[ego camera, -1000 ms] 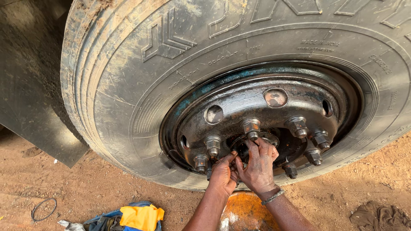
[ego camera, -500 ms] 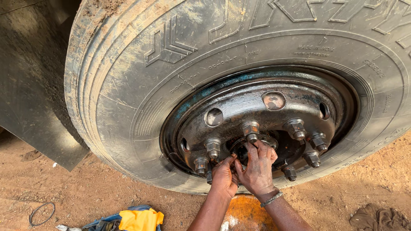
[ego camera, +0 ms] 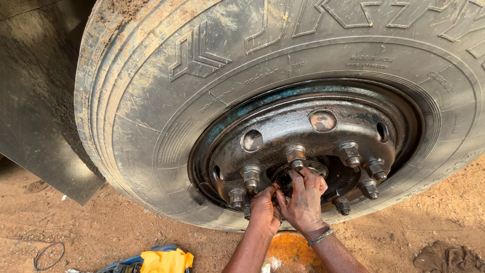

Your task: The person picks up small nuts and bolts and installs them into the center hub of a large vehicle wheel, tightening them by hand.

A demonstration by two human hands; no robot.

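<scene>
At the centre of the wheel rim, both hands are pressed against the dark hub. The left hand and the right hand are held close together, side by side and touching each other. The fingers of the right hand are spread over the hub just under one wheel nut, while the fingers of the left hand are curled at the lower edge of the hub, near another nut. Whether something small is gripped between the fingers cannot be told, because it is hidden by the hands. A bracelet is worn on the right wrist. More nuts are seen along the right part of the rim. The rim is surrounded by a big, dusty tyre, which stands on reddish soil. A yellow cloth is seen on the ground at the lower left, and a dark rag lies at the lower right.
</scene>
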